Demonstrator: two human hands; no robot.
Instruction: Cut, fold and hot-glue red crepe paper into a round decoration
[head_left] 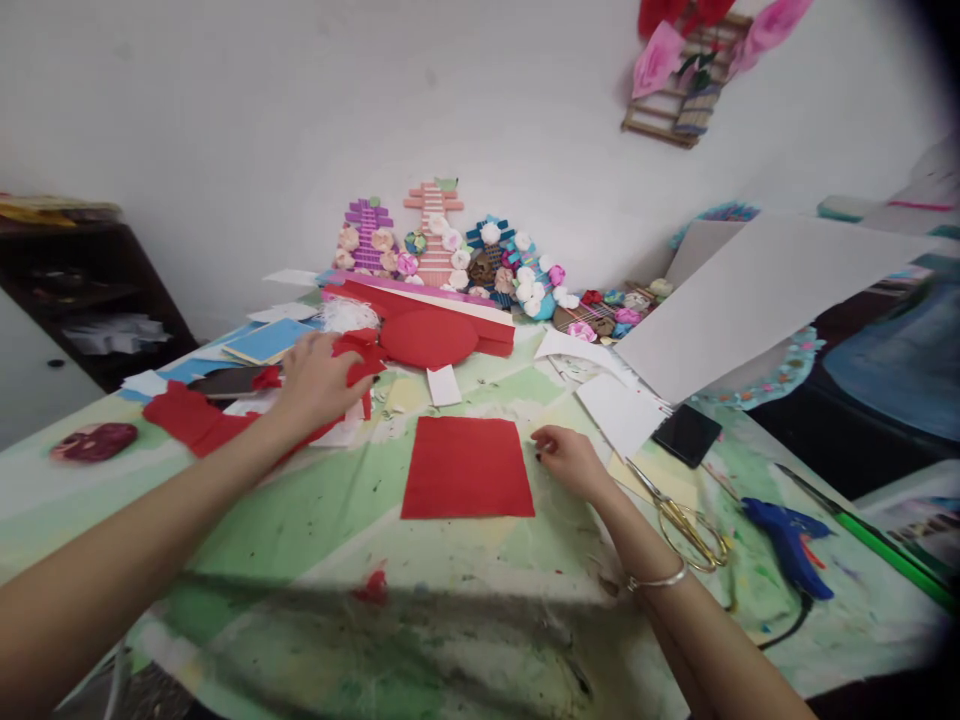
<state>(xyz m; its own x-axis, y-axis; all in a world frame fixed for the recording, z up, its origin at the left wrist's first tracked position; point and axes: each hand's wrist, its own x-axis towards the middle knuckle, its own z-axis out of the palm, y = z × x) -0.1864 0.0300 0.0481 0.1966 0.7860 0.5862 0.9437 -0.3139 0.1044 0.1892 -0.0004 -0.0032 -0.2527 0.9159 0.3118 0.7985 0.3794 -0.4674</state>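
Note:
A flat red square sheet [468, 467], cloth or paper, lies on the table in front of me. My right hand [574, 462] rests just off its right edge, fingers curled in, with nothing visible in them. Over to the left, my left hand [321, 378] reaches across a pile of crumpled red scraps [199, 418], its fingers and thumb apart. Its fingertips come close to more red pieces [360, 345]; whether they touch is hard to tell. Behind the square sit a red oval piece [429, 337] and a small white card [444, 386].
Gold-handled scissors [686, 525], a blue glue gun [791, 545], a black phone-like slab [688, 435] and a green-handled knife-like tool [892, 560] lie at right. Large white board [750, 290] leans there. Decorated crafts [435, 240] line the wall. A maroon case [94, 442] lies left.

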